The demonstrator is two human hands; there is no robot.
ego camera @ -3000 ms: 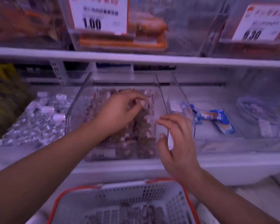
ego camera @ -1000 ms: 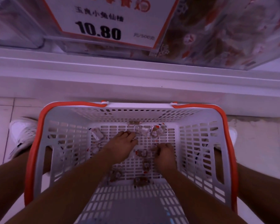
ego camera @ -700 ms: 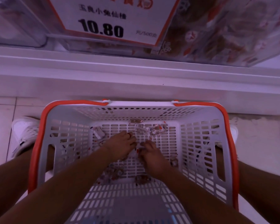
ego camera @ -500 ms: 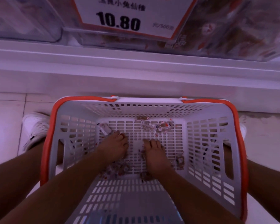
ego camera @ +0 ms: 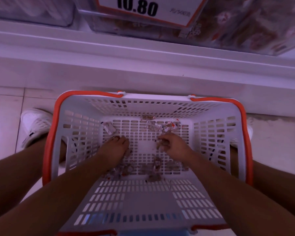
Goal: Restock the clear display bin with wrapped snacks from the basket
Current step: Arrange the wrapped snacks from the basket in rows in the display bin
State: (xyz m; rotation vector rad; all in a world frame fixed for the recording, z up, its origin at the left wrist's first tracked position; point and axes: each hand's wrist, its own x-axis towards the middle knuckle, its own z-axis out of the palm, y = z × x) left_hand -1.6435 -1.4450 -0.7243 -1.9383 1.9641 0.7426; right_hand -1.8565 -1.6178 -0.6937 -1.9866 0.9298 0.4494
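The white basket [ego camera: 216,133] with an orange rim stands on the floor below me. Small clear-wrapped brown snacks [ego camera: 160,127] lie scattered over its perforated bottom, with more of them [ego camera: 153,169] nearer to me. My left hand [ego camera: 115,148] lies palm down on the basket bottom, fingers together, over a few snacks. My right hand [ego camera: 174,144] is curled round a small bunch of wrapped snacks [ego camera: 160,143]. A clear display bin [ego camera: 237,29] with brownish snacks shows at the top, behind a 10.80 price tag [ego camera: 143,9].
A white shelf front [ego camera: 143,65] runs across above the basket. Another clear bin [ego camera: 32,12] sits at the top left. My white shoes [ego camera: 34,125] flank the basket on the tiled floor [ego camera: 5,116].
My gaze dropped from the shelf bin to the basket. Both hands went down into it. Over the last half second my right hand moved right and forward and curled round some snacks.
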